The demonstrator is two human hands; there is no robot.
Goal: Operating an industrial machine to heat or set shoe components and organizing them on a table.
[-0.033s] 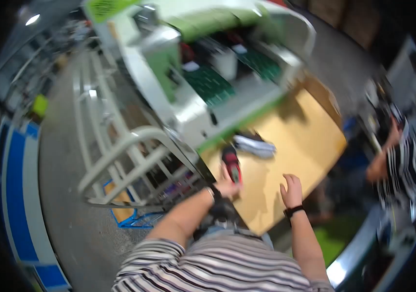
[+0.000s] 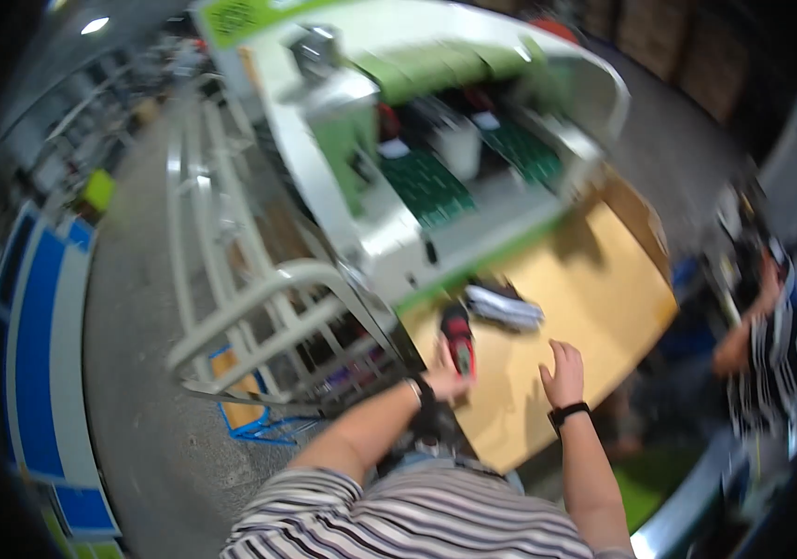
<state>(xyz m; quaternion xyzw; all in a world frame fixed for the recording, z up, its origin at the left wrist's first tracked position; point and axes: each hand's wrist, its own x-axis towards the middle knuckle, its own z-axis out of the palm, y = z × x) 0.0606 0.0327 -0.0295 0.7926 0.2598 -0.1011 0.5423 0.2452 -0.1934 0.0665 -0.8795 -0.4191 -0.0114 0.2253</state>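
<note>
My left hand [image 2: 445, 378] is closed around the near end of a black and red shoe [image 2: 457, 340] at the left side of a light wooden tabletop [image 2: 604, 289]. Blur hides the shoe's finer detail. Just beyond it lies a dark shoe-like item with a whitish side [image 2: 504, 306], touched by neither hand. My right hand [image 2: 563, 374] hovers over the near right part of the tabletop, fingers apart and holding nothing.
A green and white machine [image 2: 398, 224] with two dark green plates [image 2: 426, 191] stands behind the tabletop. Left are a pale tubular rack [image 2: 259, 289] and a blue-framed stool [image 2: 235, 387]. Another person in a striped shirt [image 2: 771, 359] works at the right.
The whole view has shifted slightly, so the machine and tabletop sit lower and farther right in the picture. Both hands keep much the same pose, the left still on the shoe.
</note>
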